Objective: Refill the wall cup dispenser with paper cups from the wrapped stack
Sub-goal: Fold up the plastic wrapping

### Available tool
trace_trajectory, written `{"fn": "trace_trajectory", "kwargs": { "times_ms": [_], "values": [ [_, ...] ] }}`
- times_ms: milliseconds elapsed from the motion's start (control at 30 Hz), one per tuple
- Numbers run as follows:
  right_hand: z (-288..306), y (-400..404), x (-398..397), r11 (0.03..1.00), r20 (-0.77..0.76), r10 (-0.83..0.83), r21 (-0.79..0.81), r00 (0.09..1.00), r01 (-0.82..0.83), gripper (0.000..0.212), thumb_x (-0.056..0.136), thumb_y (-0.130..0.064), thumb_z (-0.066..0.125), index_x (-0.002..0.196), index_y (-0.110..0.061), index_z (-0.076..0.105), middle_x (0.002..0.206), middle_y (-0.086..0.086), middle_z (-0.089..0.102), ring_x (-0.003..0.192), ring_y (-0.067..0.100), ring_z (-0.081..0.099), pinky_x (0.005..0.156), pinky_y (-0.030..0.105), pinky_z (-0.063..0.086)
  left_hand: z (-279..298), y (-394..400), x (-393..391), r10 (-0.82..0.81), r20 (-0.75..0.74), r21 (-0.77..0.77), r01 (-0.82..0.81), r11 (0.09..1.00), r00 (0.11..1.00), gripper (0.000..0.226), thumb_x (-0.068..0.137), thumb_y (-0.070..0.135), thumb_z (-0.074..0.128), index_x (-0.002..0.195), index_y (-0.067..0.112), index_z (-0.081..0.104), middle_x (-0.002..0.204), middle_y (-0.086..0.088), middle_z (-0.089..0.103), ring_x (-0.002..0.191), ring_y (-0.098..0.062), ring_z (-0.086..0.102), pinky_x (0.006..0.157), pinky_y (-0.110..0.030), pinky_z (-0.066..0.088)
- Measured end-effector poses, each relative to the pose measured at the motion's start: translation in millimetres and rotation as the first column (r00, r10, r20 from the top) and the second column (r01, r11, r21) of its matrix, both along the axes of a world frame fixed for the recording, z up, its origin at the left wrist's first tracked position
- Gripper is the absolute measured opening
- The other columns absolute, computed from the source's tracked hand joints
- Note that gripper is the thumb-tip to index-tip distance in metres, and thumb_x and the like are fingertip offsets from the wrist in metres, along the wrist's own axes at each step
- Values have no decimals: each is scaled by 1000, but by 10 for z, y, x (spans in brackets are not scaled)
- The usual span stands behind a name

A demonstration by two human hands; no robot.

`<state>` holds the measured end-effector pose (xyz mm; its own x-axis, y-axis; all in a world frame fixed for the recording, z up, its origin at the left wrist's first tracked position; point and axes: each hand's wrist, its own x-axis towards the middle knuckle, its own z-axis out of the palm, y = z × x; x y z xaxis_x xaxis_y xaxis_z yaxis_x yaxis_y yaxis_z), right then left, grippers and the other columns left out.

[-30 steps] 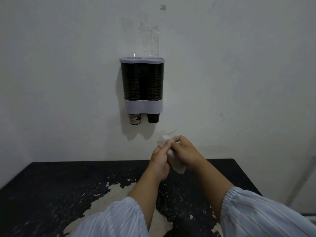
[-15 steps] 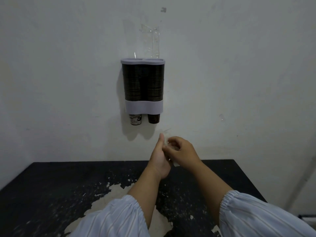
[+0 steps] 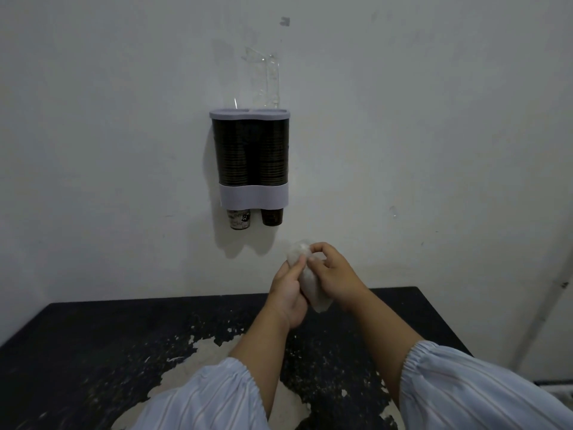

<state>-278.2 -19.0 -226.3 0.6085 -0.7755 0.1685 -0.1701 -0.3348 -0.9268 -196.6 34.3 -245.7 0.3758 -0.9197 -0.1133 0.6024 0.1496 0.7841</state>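
The twin-tube wall cup dispenser hangs on the white wall, both dark tubes packed with stacked paper cups. A printed cup pokes out under the left tube and a dark cup under the right. Clear plastic wrap sticks up above the right tube. Below and right of the dispenser, my left hand and my right hand together hold a crumpled clear plastic wrapper. The wrapper is squeezed between both hands; my right fingers pinch its top.
A black table with worn pale patches stands against the wall below the hands. A white pipe or door edge runs down at the far right.
The wrapper was spread between the hands, then pressed flat between them half a second ago; now it is bunched into a longer wad, with my right fingers on its top end.
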Motion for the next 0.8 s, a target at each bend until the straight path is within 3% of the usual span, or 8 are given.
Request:
{"fn": "trace_trajectory", "kwargs": {
  "times_ms": [100, 267, 400, 533, 633, 733, 800],
  "values": [
    [-11, -14, -10, 999, 24, -44, -11, 999, 44, 17, 98, -19, 43, 113, -16, 51, 104, 18, 65, 92, 32, 63, 74, 38, 52, -14, -24, -6, 24, 12, 16, -24, 1000, 1000, 29, 98, 25, 43, 122, 15, 56, 111, -12, 67, 105, -26, 63, 94, -43, 50],
    [-41, 83, -9, 999, 67, -35, -24, 997, 37, 26, 92, -36, 54, 109, -17, 50, 98, 0, 57, 81, 9, 54, 65, 21, 46, 16, -76, 13, 154, 99, 114, -165, 980, 983, 29, 97, 32, 43, 117, 17, 58, 113, -12, 66, 108, -28, 61, 99, -48, 47],
    [-63, 68, -11, 995, 22, -60, -73, 998, 61, 30, 84, -32, 66, 107, -18, 52, 87, 3, 57, 78, 15, 55, 60, 22, 47, 28, -91, 62, 209, 46, 120, -213, 970, 977, 15, 96, 32, 46, 95, 25, 59, 113, -13, 66, 107, -30, 62, 100, -49, 47],
    [-71, 26, -26, 994, 14, -103, -18, 995, 104, 32, 90, -24, 59, 118, -19, 44, 76, 8, 57, 67, 15, 55, 54, 22, 44, -11, -105, 53, 223, 28, 102, -225, 969, 974, 24, 93, 33, 51, 114, 23, 57, 117, -11, 65, 107, -29, 63, 99, -49, 48],
    [-76, 13, -26, 990, -46, -142, 0, 989, 142, 30, 93, -25, 54, 120, -16, 45, 84, 12, 62, 73, 21, 60, 56, 26, 47, -5, -109, 28, 220, 8, 93, -220, 971, 975, 30, 93, 31, 52, 120, 18, 54, 118, -14, 64, 108, -31, 63, 98, -49, 48],
    [-74, 16, 0, 976, -143, -194, -129, 971, 176, 24, 95, -25, 48, 111, -7, 54, 97, 14, 65, 89, 29, 62, 75, 39, 52, -4, -112, -6, 210, -18, 99, -207, 973, 978, 34, 93, 28, 53, 123, 13, 55, 117, -16, 65, 107, -31, 63, 99, -48, 48],
    [-81, 59, 14, 953, -190, -237, -234, 953, 191, 23, 97, -22, 43, 100, -4, 57, 92, 12, 61, 85, 27, 58, 74, 37, 47, 20, -102, -31, 198, -43, 95, -194, 976, 979, 34, 93, 26, 53, 122, 9, 55, 114, -17, 65, 108, -32, 63, 99, -48, 48]
  ]
}}
